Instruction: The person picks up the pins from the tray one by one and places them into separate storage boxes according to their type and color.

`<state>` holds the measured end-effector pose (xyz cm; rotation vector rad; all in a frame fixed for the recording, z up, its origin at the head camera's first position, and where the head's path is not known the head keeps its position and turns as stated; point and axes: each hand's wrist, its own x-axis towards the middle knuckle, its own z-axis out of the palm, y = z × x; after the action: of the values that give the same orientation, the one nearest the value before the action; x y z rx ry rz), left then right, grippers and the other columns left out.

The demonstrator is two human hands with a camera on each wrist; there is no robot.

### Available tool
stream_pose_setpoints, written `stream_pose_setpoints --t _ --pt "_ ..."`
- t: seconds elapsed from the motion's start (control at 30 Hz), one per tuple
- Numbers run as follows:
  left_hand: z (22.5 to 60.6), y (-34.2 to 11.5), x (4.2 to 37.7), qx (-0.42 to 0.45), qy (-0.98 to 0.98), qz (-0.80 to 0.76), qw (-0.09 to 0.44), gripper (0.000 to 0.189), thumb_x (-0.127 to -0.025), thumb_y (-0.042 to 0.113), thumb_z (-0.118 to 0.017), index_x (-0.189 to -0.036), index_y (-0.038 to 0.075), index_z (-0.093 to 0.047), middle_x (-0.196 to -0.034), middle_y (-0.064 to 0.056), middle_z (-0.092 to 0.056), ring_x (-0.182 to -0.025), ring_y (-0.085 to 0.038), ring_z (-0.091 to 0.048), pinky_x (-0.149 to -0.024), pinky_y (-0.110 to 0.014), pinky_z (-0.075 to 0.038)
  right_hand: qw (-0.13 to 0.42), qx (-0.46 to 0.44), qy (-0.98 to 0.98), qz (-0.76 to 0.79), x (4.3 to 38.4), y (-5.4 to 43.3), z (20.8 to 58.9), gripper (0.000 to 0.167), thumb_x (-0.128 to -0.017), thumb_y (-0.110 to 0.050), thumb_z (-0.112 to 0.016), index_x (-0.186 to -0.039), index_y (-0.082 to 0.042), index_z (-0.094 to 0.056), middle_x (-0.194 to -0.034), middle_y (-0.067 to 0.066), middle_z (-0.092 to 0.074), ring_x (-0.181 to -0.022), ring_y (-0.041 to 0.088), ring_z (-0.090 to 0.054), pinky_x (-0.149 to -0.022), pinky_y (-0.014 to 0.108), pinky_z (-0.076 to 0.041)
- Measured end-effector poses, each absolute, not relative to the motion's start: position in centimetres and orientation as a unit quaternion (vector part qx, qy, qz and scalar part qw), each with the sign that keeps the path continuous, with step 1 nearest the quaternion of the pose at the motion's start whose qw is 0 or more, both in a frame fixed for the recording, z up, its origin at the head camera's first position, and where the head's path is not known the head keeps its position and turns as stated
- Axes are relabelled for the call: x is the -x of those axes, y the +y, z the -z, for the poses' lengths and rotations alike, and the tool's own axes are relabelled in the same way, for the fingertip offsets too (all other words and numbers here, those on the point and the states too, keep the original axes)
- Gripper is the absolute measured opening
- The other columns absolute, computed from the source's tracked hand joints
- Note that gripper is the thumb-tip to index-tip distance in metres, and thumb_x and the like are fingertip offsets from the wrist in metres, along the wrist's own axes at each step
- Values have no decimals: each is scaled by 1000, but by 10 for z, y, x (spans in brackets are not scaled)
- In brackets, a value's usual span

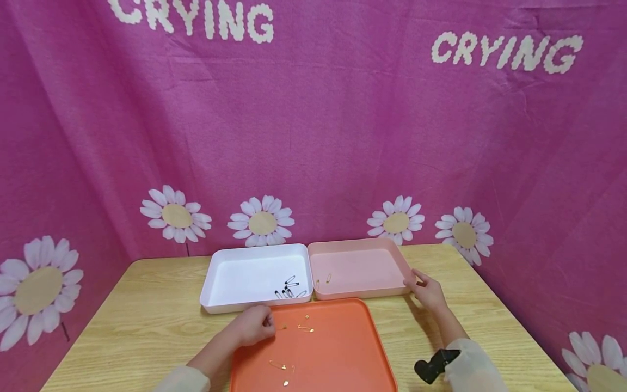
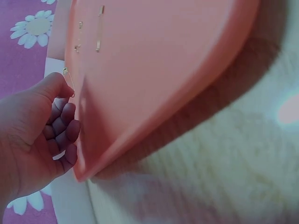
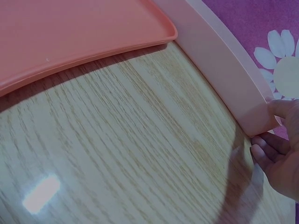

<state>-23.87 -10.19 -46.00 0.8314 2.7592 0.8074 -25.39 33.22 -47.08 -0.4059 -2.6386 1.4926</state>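
My left hand [image 1: 256,325] is over the far left corner of the orange tray [image 1: 333,359]. Between its thumb and index finger it pinches a gold safety pin [image 2: 69,81], the other fingers curled beneath. My right hand [image 1: 430,293] holds the near right corner of the pink tray [image 1: 362,267], thumb at the rim and fingers lower on the outside, as the right wrist view shows. Several more gold safety pins [image 1: 306,329] lie scattered on the orange tray. Two gold safety pins [image 1: 329,278] are at the left end of the pink tray.
A white tray [image 1: 240,277] stands left of the pink one, with several black safety pins [image 1: 289,293] gathered in its near right corner. All three trays are on a wooden table [image 1: 161,310]. A purple curtain [image 1: 333,136] with daisies hangs behind and at both sides.
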Motion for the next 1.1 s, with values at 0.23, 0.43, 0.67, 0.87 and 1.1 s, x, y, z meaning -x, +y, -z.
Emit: stream_pose_setpoints --t 0.23,0.43,0.67,0.87,1.1 --pt "450 -99 242 -263 912 -299 99 8 -78 9 -59 -72 11 -56 -61 5 -49 -56 -10 -44 -50 -22 -35 40 131 -861 -490 253 331 469 61 -95 -26 -54 -142 4 -31 -137 36 -37 -117 37 -47 -87 34 -49" --pt "442 -94 247 -271 909 -308 79 5 -78 7 -58 -74 10 -57 -64 5 -49 -58 -9 -44 -53 -21 -36 38 133 -864 -485 252 330 468 60 -95 -26 -52 -142 4 -30 -138 35 -36 -117 38 -48 -91 38 -48" --pt "428 -82 256 -278 908 -311 51 4 -78 7 -58 -74 8 -58 -66 5 -50 -60 -8 -44 -57 -21 -37 40 134 -863 -486 252 330 468 59 -95 -25 -53 -142 4 -31 -138 36 -36 -118 38 -47 -91 38 -48" --pt "417 -64 266 -273 908 -316 41 5 -78 9 -59 -75 5 -58 -67 3 -52 -63 -10 -46 -60 -22 -40 35 136 -861 -488 252 331 469 60 -96 -26 -51 -143 3 -29 -139 35 -34 -119 38 -46 -95 43 -45" --pt "410 -43 278 -277 907 -316 31 4 -78 7 -57 -74 7 -58 -63 5 -50 -60 -7 -44 -59 -20 -38 34 134 -861 -489 251 330 469 59 -96 -25 -51 -143 3 -29 -140 35 -33 -120 40 -45 -96 44 -44"
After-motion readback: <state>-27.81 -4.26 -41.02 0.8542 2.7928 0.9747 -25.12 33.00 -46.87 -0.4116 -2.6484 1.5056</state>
